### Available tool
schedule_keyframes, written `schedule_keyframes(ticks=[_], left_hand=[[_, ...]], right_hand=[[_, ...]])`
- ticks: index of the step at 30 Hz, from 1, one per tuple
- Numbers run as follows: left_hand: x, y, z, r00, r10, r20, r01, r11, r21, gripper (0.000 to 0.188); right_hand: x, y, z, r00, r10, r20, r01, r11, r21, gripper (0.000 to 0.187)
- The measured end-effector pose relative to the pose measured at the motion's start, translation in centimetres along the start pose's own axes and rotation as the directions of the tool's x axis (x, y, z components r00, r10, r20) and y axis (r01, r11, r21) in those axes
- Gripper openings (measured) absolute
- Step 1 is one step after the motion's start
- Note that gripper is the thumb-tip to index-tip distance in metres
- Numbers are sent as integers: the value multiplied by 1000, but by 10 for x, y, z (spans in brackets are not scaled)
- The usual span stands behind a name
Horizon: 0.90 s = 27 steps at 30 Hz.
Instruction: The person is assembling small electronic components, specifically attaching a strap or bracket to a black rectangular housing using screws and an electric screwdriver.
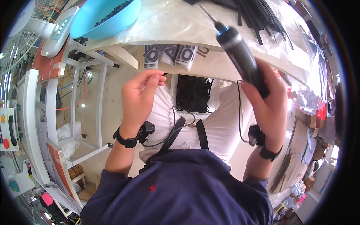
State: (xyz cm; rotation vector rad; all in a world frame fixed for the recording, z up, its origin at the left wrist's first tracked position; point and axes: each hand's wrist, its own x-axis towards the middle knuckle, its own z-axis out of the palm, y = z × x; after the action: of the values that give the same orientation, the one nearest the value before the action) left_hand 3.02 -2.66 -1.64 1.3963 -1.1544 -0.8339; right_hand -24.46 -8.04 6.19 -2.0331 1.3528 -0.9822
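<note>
To the right of the blue basin [95, 33], we find a black, slim-tipped tool [242, 56] gripped in the right hand [269, 93]. Nearer us than the basin, we note the left hand [139, 90], fingers curled closed.

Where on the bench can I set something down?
Bare: the plastic-covered tabletop between the blue basin and the electric screwdriver. Crowded: the left, where that basin sits, and the right, where black strips fan out beyond the right hand.
</note>
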Motion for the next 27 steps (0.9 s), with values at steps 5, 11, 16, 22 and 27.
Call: schedule_keyframes(ticks=[5, 11, 16, 22, 27], left_hand=[[3, 35, -8, 971, 232, -56, -220, 961, 167, 14], [37, 62, -25, 865, 498, 67, -474, 763, 440, 8], [74, 108, -62, 925, 376, 51, -320, 698, 641, 16], [204, 124, -103, 960, 13, 279, -212, 685, 697, 24], [255, 120, -85, 819, -416, 395, -171, 480, 861, 27]], right_hand=[[66, -9, 23, 988, -151, -41, 138, 964, -227, 37], [108, 2, 70, 964, -266, -1, 233, 846, -479, 28], [121, -6, 88, 960, -279, 29, 255, 825, -504, 24], [143, 9, 97, 942, -330, 61, 306, 769, -562, 27], [160, -3, 77, 955, -269, 125, 289, 745, -602, 29]])
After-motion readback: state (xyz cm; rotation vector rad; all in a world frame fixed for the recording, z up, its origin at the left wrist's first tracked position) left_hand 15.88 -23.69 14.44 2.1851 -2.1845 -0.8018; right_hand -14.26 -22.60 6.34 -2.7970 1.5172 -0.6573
